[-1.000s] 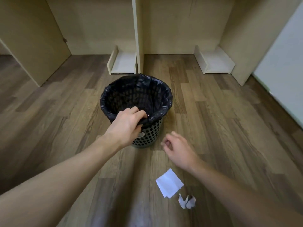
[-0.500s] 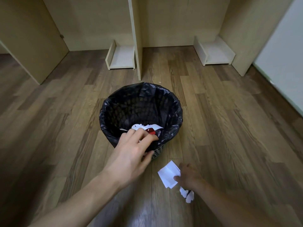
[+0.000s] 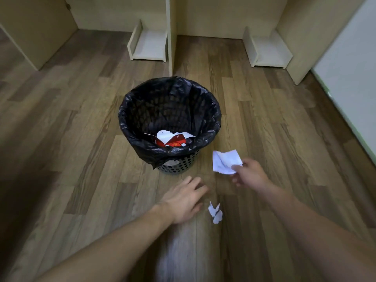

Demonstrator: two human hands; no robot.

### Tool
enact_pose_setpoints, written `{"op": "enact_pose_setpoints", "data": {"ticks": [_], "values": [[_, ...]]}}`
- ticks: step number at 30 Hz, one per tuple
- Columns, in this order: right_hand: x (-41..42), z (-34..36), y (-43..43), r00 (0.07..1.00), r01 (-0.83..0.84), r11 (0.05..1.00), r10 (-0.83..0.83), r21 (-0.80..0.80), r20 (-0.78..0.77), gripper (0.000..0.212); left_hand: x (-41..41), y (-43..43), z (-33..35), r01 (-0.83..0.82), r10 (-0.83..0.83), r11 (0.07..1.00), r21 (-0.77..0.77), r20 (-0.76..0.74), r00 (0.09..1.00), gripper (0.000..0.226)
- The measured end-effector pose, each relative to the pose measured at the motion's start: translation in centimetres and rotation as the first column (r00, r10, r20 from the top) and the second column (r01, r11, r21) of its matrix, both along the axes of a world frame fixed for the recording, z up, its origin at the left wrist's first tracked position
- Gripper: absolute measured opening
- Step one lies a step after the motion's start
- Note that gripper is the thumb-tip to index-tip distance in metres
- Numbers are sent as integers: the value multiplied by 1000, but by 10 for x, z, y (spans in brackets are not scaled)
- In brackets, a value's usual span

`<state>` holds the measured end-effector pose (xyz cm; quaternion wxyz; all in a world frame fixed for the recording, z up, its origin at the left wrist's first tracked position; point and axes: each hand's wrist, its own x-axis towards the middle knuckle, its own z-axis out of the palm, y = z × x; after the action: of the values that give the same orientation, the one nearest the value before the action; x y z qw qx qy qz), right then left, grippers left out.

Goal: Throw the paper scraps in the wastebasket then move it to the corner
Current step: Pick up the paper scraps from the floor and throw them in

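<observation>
A black mesh wastebasket [image 3: 177, 166] with a black bag liner stands on the wood floor in the middle of the view; white and red paper lies inside it. My right hand [image 3: 251, 176] holds a white sheet of paper [image 3: 225, 160] just right of the basket's base, off the floor. A small crumpled white scrap [image 3: 215, 212] lies on the floor between my arms. My left hand [image 3: 184, 202] hovers low over the floor beside that scrap, fingers spread and holding nothing.
Beige cabinet panels [image 3: 170, 33] rise at the back, with two low white drawer units [image 3: 149, 44] [image 3: 267, 50] on the floor. A pale wall [image 3: 350, 74] runs along the right. Open wood floor [image 3: 61, 139] surrounds the basket.
My right hand picked the white sheet up from the floor and raised it toward the basket. My left hand left the basket's rim and dropped toward the floor near the crumpled scrap.
</observation>
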<state>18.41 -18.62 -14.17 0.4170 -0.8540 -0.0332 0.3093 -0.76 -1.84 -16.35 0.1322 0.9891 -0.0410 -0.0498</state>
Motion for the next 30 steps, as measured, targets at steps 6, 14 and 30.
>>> {"op": "enact_pose_setpoints", "data": {"ticks": [6,14,30], "values": [[16,99,21,978,102,949,-150,297,145,8,20,-58,-55,-6,-8,998,-64,-213,977,59],[-19,155,83,974,-38,911,-58,410,219,8,5,-75,-82,-33,2,991,-126,-233,972,21],[-28,143,141,937,-25,960,-75,280,342,14,39,95,178,-133,187,982,-136,559,808,21]]}}
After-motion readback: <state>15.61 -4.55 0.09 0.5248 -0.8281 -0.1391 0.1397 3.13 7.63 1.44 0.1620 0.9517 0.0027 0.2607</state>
